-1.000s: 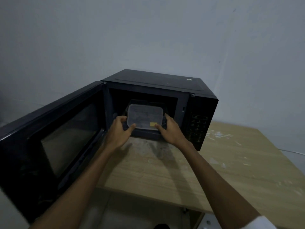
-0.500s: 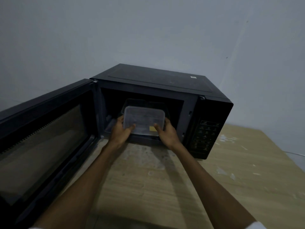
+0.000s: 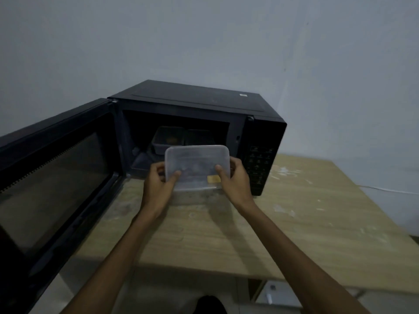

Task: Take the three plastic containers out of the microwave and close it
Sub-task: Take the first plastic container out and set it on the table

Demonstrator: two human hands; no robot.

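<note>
A black microwave stands on a wooden table, its door swung wide open to the left. I hold a clear plastic container with a lid just outside the cavity mouth, above the table. My left hand grips its left side and my right hand grips its right side. A small yellow label shows on its lower right. Deeper inside the cavity sit two more containers side by side, one on the left and a darker one on the right.
The wooden table stretches to the right and front of the microwave, with pale smudges on it. The keypad panel is right of the cavity. A bare wall rises behind. A cable runs along the far right edge.
Both hands have drawn the clear container out of the cavity toward me and a little upward. The two containers behind it are now exposed.
</note>
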